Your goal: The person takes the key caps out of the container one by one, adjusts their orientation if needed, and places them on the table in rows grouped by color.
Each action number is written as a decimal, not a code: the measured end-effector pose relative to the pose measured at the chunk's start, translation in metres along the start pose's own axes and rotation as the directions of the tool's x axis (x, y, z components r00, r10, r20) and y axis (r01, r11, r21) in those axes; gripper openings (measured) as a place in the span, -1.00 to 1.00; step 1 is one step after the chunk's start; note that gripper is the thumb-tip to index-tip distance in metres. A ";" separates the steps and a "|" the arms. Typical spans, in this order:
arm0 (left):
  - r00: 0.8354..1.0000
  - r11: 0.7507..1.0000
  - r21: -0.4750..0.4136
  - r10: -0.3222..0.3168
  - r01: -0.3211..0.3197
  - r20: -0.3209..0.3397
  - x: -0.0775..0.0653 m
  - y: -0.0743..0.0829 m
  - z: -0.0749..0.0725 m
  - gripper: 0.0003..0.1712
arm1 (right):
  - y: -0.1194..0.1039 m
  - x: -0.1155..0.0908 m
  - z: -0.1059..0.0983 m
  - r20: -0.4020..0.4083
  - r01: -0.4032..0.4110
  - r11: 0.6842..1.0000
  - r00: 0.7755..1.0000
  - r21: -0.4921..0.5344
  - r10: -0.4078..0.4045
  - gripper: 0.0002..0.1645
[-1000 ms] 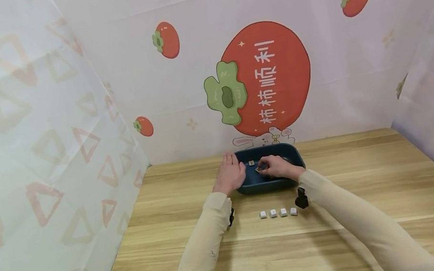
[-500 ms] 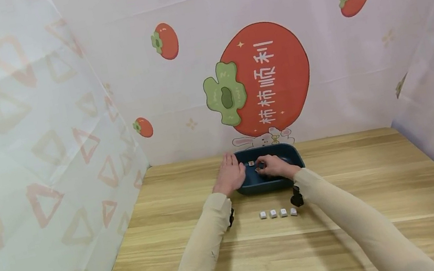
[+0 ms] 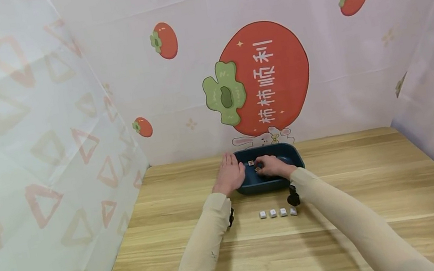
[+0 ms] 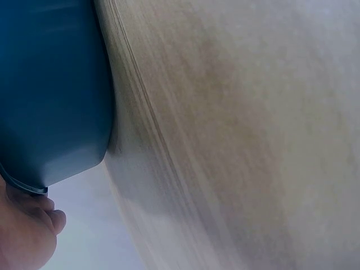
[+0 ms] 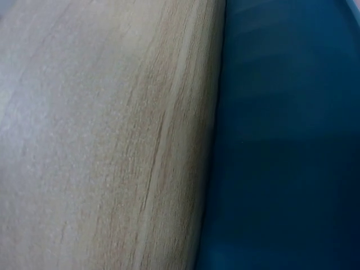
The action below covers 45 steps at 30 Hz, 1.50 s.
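Observation:
In the head view a dark blue rectangular basin [image 3: 265,187] stands at the back of the wooden table. My left hand [image 3: 229,176] lies on its left rim with the fingers straight and close together; the left wrist view shows part of that hand [image 4: 25,233] at the rim. My right hand [image 3: 273,165] reaches down into the basin, fingers curled, and pinches a small brown square tile [image 3: 257,169] at its fingertips. A second small square tile [image 3: 251,163], light with a dark mark, lies further back inside. The right wrist view shows only the basin's outer wall [image 5: 281,157] and the table.
Several small white keycap-like blocks [image 3: 273,213] are lined up in a row on the table [image 3: 265,262] in front of the basin. Printed cloth [image 3: 173,85] hangs right behind the table's back edge, and patterned sheets enclose both sides.
My right hand and forearm have shifted slightly left inside the basin, the small tile staying at the fingertips. The left hand has kept its place on the rim.

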<state>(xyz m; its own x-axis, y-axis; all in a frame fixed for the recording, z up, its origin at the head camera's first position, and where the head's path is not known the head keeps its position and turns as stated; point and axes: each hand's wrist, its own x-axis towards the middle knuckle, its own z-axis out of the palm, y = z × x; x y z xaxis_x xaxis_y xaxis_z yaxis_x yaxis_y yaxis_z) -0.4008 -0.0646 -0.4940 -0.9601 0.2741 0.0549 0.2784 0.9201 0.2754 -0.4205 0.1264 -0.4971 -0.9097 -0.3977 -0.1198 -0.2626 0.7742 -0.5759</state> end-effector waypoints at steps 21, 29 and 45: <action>1.000 1.000 0.007 0.010 -0.010 -0.007 -0.002 0.001 -0.002 -0.29 | -0.001 0.003 0.000 -0.004 -0.027 0.998 1.000 -0.053 0.027 -0.73; 1.000 0.999 0.035 0.010 -0.010 -0.017 -0.001 0.001 -0.001 -0.30 | 0.000 0.001 -0.005 -0.023 -0.022 0.999 1.000 -0.042 0.021 -0.79; 1.000 1.000 0.004 -0.002 0.002 -0.015 0.000 0.000 0.002 -0.28 | -0.013 -0.027 -0.022 -0.025 0.034 0.999 0.999 0.043 -0.032 -0.58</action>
<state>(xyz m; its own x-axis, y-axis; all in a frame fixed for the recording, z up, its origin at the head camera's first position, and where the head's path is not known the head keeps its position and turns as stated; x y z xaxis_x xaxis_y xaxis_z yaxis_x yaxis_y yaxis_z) -0.4012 -0.0641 -0.4956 -0.9610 0.2677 0.0690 0.2763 0.9219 0.2717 -0.3993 0.1377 -0.4684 -0.9086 -0.4099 -0.0805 -0.2789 0.7386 -0.6138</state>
